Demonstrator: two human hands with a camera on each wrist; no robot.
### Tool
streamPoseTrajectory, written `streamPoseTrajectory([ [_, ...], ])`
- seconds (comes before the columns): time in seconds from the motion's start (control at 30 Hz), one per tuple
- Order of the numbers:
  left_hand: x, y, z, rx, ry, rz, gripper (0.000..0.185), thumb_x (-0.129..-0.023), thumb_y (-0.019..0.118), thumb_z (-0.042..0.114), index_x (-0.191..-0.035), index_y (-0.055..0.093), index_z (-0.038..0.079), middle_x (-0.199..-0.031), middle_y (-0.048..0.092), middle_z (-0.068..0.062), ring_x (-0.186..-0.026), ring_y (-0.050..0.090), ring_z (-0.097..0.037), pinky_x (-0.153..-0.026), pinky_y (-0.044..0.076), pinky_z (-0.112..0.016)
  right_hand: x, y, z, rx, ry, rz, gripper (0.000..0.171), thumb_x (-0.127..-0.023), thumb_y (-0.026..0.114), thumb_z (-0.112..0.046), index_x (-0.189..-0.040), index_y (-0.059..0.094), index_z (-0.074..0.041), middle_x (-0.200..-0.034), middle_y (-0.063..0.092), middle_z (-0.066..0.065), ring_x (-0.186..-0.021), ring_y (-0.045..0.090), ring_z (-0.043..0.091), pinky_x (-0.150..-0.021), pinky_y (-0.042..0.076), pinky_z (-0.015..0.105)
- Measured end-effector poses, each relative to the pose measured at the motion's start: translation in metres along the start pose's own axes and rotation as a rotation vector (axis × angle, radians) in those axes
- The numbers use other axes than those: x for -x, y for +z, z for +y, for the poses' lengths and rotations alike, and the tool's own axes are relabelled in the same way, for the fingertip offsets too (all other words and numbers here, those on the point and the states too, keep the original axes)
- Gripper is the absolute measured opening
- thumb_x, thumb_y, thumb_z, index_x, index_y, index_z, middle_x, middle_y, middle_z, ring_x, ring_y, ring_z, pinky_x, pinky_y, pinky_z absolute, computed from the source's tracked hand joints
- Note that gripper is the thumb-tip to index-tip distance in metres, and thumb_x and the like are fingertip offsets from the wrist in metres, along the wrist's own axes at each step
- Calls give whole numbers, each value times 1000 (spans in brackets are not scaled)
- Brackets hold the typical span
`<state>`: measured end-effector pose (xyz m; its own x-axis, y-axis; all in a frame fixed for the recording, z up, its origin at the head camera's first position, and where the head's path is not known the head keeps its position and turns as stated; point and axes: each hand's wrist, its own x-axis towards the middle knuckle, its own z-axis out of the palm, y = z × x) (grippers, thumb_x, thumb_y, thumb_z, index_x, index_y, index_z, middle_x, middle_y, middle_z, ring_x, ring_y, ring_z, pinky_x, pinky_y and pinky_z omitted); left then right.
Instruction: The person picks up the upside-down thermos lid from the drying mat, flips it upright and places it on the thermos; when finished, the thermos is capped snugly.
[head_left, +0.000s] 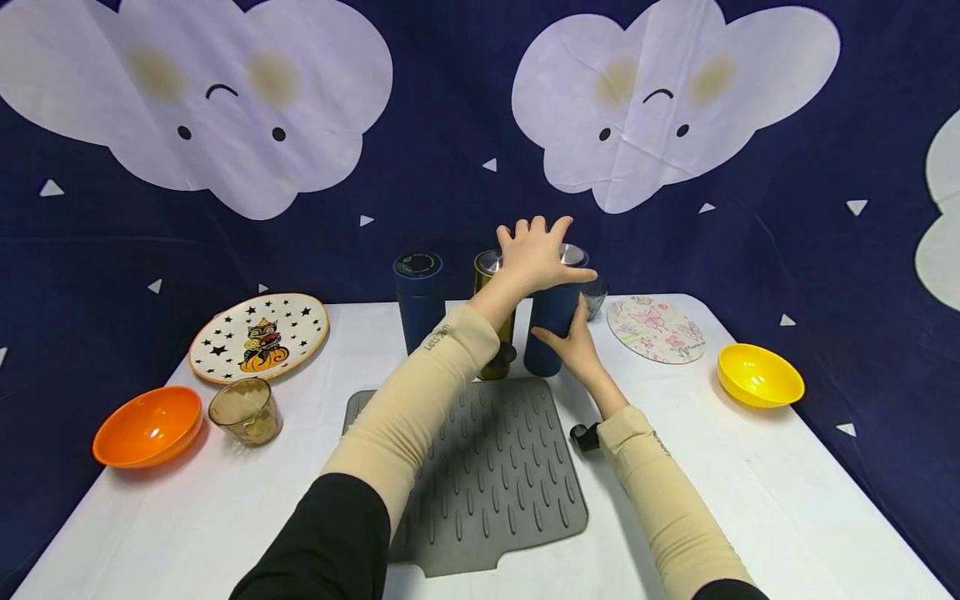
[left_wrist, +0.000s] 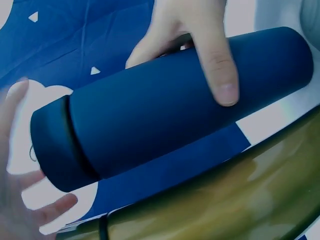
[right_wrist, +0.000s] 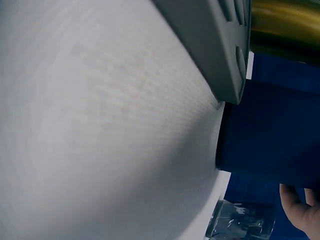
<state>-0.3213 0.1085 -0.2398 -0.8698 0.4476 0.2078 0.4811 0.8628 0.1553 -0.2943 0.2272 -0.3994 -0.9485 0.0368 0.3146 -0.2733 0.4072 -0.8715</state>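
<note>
A dark blue vacuum flask (head_left: 553, 315) stands upright behind the mat's right corner. My right hand (head_left: 577, 346) grips its lower body, with the thumb across the side in the left wrist view. Over the top of this flask, my left hand (head_left: 534, 254) has its fingers spread; in the left wrist view those fingers (left_wrist: 55, 207) are around the lid end without closing on it. To the left stands a gold flask (head_left: 507, 329), partly hidden by my left forearm. Another blue flask (head_left: 420, 300) is farther left.
A grey ridged mat (head_left: 487, 475) lies in front. At left are a patterned plate (head_left: 225, 337), an orange bowl (head_left: 146, 429) and an amber glass (head_left: 247, 412). At right are a clear glass (head_left: 596, 296), a floral round mat (head_left: 656, 331) and a yellow bowl (head_left: 759, 377).
</note>
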Motion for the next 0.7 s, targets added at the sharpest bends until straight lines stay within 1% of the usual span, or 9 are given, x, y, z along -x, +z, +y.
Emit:
streamPoseTrajectory([
  [0.1,0,2,0,2,-2,20,87,-76,59,65,-146,25,28,-134,45,-3,-120,38,-25,-96,24,-46,0,0,1,-6,6,-2,99,-85,66,-25,-147,-10,-18,-152,10,17,-137,19,33,-108,19,51],
  [0.2,0,1,-2,43,29,-8,79,-79,62,50,-146,25,28,-132,48,0,-120,37,-24,-94,24,-45,0,0,0,-10,14,-3,98,-85,66,-26,-147,-10,-18,-152,10,16,-137,19,32,-108,19,49],
  [0.27,0,0,-3,71,37,-32,76,-80,61,46,-145,26,30,-134,47,3,-122,35,-24,-94,23,-46,0,1,0,-7,13,-1,98,-86,66,-26,-147,-10,-18,-152,8,16,-138,17,31,-109,18,49],
  [0.33,0,0,-3,74,29,-38,76,-80,59,51,-145,25,33,-136,45,4,-124,33,-24,-95,21,-47,0,1,-1,-6,2,1,99,-85,66,-25,-147,-10,-17,-152,6,16,-138,16,31,-109,17,50],
  [0.43,0,2,-4,46,1,-8,83,-76,55,67,-145,25,32,-138,43,1,-124,34,-25,-97,21,-49,0,1,0,2,-8,5,99,-85,67,-24,-147,-10,-17,-152,6,16,-138,16,33,-108,17,51],
  [0.5,0,4,-4,12,-4,17,88,-74,53,73,-146,25,30,-136,45,-1,-124,35,-26,-97,22,-49,0,1,0,0,-8,4,99,-85,67,-24,-147,-10,-18,-152,8,17,-138,17,33,-108,18,52],
  [0.53,0,4,-4,1,-2,24,90,-74,54,73,-146,25,28,-135,46,-1,-123,36,-25,-97,22,-48,0,1,1,1,-1,5,98,-85,67,-25,-147,-9,-18,-152,8,16,-138,17,33,-108,18,51],
  [0.6,-1,5,-4,4,10,22,87,-76,56,68,-146,26,27,-132,49,0,-122,37,-24,-96,24,-47,0,0,1,-3,8,2,99,-85,66,-26,-147,-10,-19,-152,8,16,-138,17,33,-108,18,51],
  [0.7,-1,4,-6,64,52,-14,78,-80,61,53,-145,26,28,-130,51,2,-120,38,-23,-93,24,-45,0,0,1,-11,15,2,99,-85,66,-27,-147,-11,-18,-152,6,16,-138,16,32,-109,17,50],
])
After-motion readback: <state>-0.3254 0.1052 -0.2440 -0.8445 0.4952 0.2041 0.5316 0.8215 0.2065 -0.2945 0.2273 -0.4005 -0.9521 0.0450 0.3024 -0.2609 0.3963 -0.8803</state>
